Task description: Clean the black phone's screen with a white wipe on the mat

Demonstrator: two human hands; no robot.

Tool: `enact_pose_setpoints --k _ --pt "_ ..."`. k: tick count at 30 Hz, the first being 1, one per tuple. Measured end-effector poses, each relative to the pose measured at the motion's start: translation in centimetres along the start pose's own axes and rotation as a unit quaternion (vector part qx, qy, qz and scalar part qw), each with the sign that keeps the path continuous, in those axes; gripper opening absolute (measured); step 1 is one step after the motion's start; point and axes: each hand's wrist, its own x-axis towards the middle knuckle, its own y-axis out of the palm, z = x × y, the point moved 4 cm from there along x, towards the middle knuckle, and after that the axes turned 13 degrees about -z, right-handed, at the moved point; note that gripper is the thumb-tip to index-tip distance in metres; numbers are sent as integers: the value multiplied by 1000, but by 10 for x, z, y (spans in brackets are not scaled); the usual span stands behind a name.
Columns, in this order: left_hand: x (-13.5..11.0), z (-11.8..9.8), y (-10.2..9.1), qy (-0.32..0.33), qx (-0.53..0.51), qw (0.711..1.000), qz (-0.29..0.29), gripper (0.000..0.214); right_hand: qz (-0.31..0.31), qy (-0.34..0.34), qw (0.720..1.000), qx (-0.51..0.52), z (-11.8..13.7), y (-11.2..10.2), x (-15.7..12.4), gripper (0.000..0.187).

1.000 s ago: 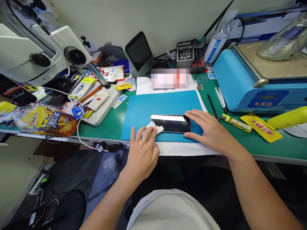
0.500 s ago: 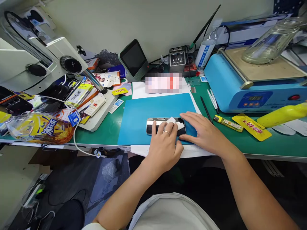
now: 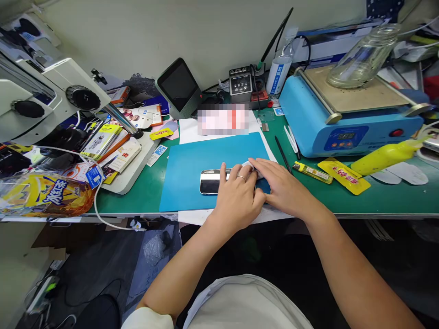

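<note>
A smartphone (image 3: 210,183) with a dark, glossy face lies flat on the blue mat (image 3: 187,160). Bent over its right half is my left hand (image 3: 237,194), ring on one finger, pressing a white wipe (image 3: 247,164) against the surface; the index finger points forward. Most of the wipe is hidden under the fingers. My right hand (image 3: 286,188) closes around the right end of the phone, fingers at the far side and thumb near the front edge, touching my left hand. That end of the phone is covered.
Right of the mat lie black tweezers (image 3: 283,154), a yellow tube (image 3: 313,172), a yellow packet (image 3: 344,176) and a yellow squeeze bottle (image 3: 387,156). A blue heating plate machine (image 3: 308,123) carries a glass jar (image 3: 364,57). On the left stand a microscope (image 3: 65,89) and a drink bottle (image 3: 48,194).
My left hand and the wipe have slid toward the phone's right end, uncovering its left part. My right hand has closed in against the left. The view has shifted slightly right.
</note>
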Motion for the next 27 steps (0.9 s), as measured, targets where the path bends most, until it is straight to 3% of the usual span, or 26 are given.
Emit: enact_pose_setpoints --k 6,11,16,21,27 --pt "-35 4 -7 -6 37 999 -7 52 5 19 1000 5 1 -2 -1 77" --pt "-63 24 -24 -27 62 998 5 50 8 24 1000 1 2 -3 -1 87" --pt "-53 37 -22 -31 66 997 -4 53 7 19 1000 -7 2 -2 0 88" --pt "-30 23 -9 14 49 999 3 60 9 5 1000 -10 -1 0 0 87" --pt "-57 20 -21 34 39 999 16 54 15 7 1000 -26 0 0 0 98"
